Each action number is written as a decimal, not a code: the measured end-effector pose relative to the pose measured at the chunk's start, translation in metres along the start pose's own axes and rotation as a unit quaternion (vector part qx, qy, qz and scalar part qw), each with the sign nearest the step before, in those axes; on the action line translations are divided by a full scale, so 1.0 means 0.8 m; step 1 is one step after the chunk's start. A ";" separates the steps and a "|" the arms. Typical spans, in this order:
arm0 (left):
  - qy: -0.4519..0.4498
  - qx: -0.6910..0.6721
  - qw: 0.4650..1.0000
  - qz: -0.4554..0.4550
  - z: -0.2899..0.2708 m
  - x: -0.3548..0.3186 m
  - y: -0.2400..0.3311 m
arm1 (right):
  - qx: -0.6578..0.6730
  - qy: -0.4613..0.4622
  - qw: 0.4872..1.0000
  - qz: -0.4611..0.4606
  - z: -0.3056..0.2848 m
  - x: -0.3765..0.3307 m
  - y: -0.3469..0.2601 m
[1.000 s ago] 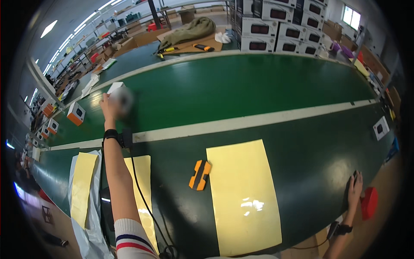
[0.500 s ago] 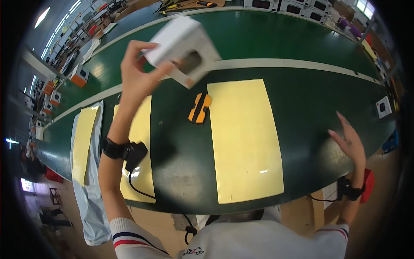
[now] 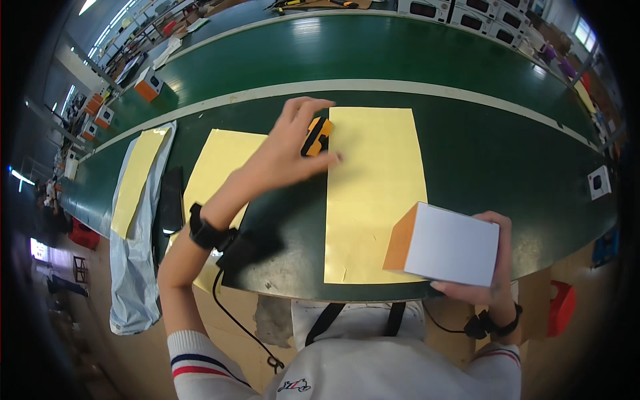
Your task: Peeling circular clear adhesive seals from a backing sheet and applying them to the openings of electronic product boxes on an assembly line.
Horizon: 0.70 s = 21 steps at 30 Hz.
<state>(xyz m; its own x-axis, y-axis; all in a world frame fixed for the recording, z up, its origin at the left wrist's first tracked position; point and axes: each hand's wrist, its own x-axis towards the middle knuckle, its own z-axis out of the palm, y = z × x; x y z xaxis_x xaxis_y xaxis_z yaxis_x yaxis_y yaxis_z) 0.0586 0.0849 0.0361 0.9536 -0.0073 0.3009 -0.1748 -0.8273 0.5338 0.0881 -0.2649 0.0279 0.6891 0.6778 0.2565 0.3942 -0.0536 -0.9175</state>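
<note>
A small white-and-orange cardboard box (image 3: 453,245) is gripped in my right hand (image 3: 497,260), fingers around its right end, just over the lower right part of a yellow sheet (image 3: 373,193). My left hand (image 3: 288,150) hovers with thumb and fingers spread, holding nothing. Partly behind it is an orange-and-black tool (image 3: 319,135), perhaps a cutter, beside the sheet's upper left edge. Another yellow sheet (image 3: 223,157) lies under my left forearm, with a dark, flat object (image 3: 173,200) next to it.
A pale plastic bag (image 3: 137,280) with a yellow strip (image 3: 141,180) hangs over the left table edge. On the green table (image 3: 480,153) stands a small white box (image 3: 599,182) at far right. More boxes (image 3: 148,85) line the left belt, others (image 3: 467,19) the back.
The box has passed from my left hand to my right and come down toward me. My emptied left hand has dropped to near the orange-and-black tool.
</note>
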 end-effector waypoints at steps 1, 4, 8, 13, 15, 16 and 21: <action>0.023 0.119 0.992 -0.023 0.011 -0.005 -0.032 | -0.005 -0.004 1.000 -0.007 0.000 -0.004 -0.005; -0.087 0.130 0.984 -0.082 0.026 -0.007 -0.048 | 0.001 -0.032 0.998 -0.049 0.001 -0.012 -0.005; -0.018 0.233 0.970 -0.075 0.031 -0.014 -0.074 | 0.044 -0.050 0.997 -0.046 0.013 -0.011 0.000; 0.077 0.235 0.963 -0.109 -0.011 -0.020 -0.153 | 0.010 0.012 1.000 0.013 0.030 -0.013 -0.007; 0.130 0.230 0.960 -0.089 -0.038 -0.027 -0.174 | 0.009 0.012 1.000 0.018 0.029 -0.016 -0.005; 0.157 0.229 0.953 -0.124 -0.048 -0.025 -0.174 | -0.010 0.008 1.000 0.005 0.022 -0.020 -0.001; 0.133 0.311 0.903 -0.264 -0.116 -0.110 -0.260 | -0.013 0.008 1.000 0.000 0.023 -0.020 0.001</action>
<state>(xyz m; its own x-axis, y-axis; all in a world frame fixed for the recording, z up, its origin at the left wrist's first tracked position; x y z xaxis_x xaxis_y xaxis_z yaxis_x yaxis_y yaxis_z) -0.0114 0.3102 -0.0280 0.7563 0.5479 0.3575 0.5377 -0.8319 0.1372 0.0662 -0.2623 0.0180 0.6993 0.6653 0.2615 0.4095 -0.0729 -0.9094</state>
